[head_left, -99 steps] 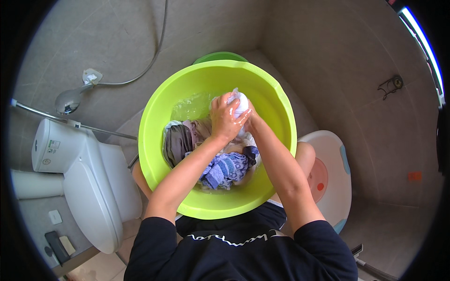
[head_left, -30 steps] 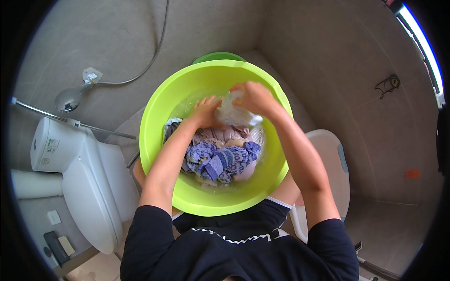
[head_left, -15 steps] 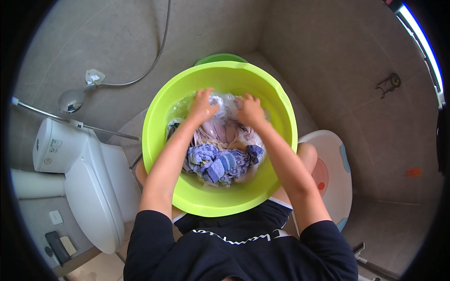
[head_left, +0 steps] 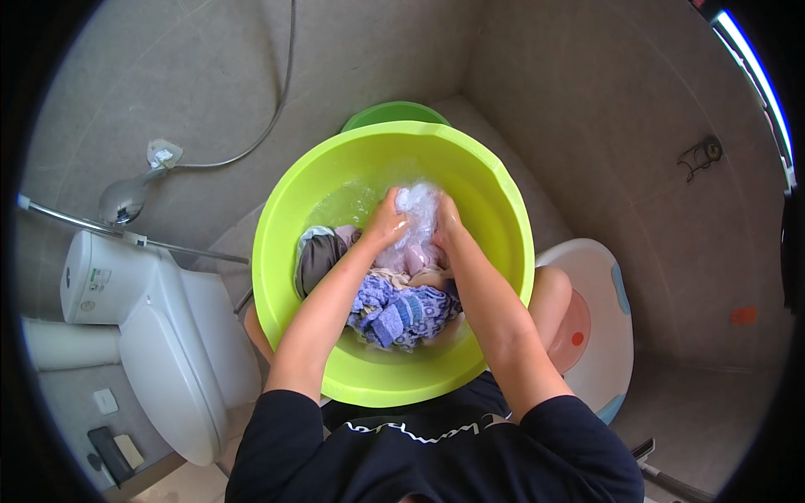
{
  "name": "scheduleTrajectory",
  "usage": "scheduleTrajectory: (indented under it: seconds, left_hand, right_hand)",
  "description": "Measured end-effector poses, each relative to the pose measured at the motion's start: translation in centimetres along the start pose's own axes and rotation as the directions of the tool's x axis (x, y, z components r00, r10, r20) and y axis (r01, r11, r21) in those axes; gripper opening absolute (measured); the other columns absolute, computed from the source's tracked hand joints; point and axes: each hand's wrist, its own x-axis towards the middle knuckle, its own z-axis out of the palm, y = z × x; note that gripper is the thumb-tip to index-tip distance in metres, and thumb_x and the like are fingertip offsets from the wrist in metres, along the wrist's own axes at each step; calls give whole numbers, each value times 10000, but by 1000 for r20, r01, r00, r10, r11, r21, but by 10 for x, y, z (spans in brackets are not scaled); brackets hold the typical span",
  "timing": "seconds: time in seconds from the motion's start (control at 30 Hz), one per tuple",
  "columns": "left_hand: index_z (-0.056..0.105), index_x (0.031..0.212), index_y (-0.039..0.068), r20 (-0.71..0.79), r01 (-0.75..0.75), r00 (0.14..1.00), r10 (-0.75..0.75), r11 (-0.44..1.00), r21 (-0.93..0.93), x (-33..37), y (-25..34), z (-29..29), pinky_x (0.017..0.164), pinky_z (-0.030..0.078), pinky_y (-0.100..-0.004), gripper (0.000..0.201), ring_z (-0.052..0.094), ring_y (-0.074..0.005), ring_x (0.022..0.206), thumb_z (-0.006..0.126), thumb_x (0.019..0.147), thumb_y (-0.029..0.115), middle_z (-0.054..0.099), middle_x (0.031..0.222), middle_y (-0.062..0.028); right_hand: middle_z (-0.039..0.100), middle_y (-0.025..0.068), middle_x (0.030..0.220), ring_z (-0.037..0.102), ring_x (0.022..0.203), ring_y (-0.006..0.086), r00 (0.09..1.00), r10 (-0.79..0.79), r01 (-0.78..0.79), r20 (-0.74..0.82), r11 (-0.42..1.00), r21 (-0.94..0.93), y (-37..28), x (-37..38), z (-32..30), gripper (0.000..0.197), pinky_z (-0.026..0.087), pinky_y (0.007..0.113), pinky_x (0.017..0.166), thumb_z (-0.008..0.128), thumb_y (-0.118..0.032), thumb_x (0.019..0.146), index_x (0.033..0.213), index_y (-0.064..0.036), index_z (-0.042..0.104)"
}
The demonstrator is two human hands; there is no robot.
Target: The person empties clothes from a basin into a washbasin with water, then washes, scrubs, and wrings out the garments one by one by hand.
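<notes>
A large lime-green basin point(head_left: 285, 193) holds water and wet laundry. Toward its far side, a bunched wet white cloth point(head_left: 418, 205) is squeezed between my two hands. My left hand point(head_left: 386, 222) closes on its left side, and my right hand point(head_left: 449, 220) grips it from the right. Below them lies a pinkish garment point(head_left: 416, 258), partly hidden by the white cloth. Nearer to me rests a blue-purple patterned cloth point(head_left: 402, 314). A dark grey garment point(head_left: 319, 261) is bunched against the basin's left wall.
Behind the basin shows the rim of a green tub point(head_left: 394, 111). A white tub point(head_left: 616, 335) with a pink bowl point(head_left: 574, 331) stands on the right. To the left are a white toilet point(head_left: 168, 369), a metal rail point(head_left: 197, 251) and a hanging shower head point(head_left: 123, 202).
My hands have come closer together and nearer to me, gathering the white cloth between them. The dark grey garment at the left now shows more.
</notes>
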Motion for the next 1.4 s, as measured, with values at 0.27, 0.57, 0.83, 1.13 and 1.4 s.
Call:
scheduleTrajectory:
  seconds: [0.27, 0.57, 0.83, 1.13, 1.4]
  left_hand:
    - [572, 965, 45, -141, -154, 972, 188, 963, 222, -39, 107, -21, 701, 461, -433, 432, 588, -384, 817, 615, 793, 439, 612, 856, -200]
    - [446, 1275, 118, -128, 282, 959, -254, 784, 554, -12, 68, -96, 865, 440, -465, 627, 558, -348, 1053, 402, 861, 587, 558, 1166, -208]
    - [349, 1376, 164, 351, -180, 917, -188, 591, 786, -23, 11, -14, 1084, 98, -513, 687, 122, -366, 1356, 491, 798, 508, 125, 1484, -165]
    - [358, 1355, 141, 168, -136, 984, 66, 885, 445, -22, 28, -30, 1023, 313, -438, 897, 376, -337, 1243, 717, 620, 507, 382, 1365, -168]
    - [492, 1164, 30, 54, 21, 999, 5, 885, -466, -6, 27, -91, 791, 461, -344, 438, 595, -267, 916, 571, 758, 177, 611, 995, -152]
  right_hand:
    - [621, 83, 929, 584, 785, 213, 929, -356, 353, 103, 766, -537, -4, -29, 13, 359, 480, 367, 713, 464, -366, 886, 952, -44, 609]
    - [521, 250, 1200, 506, 1107, 348, 924, -302, 258, 232, 46, -965, -37, -74, 22, 484, 439, 384, 868, 495, -422, 834, 1164, -74, 559]
    - [368, 135, 1372, 398, 1211, 362, 903, -118, 254, 412, -627, -737, 18, -30, -8, 539, 381, 484, 946, 531, -237, 800, 1325, -227, 410]
    - [641, 192, 943, 615, 877, 346, 830, -350, 301, 434, -375, -877, -56, -77, 48, 308, 484, 402, 793, 537, -214, 730, 986, -95, 658]
    - [646, 189, 895, 616, 861, 300, 696, -498, 553, 517, -88, -828, -107, -151, 85, 338, 464, 364, 802, 452, -190, 772, 1014, -49, 641]
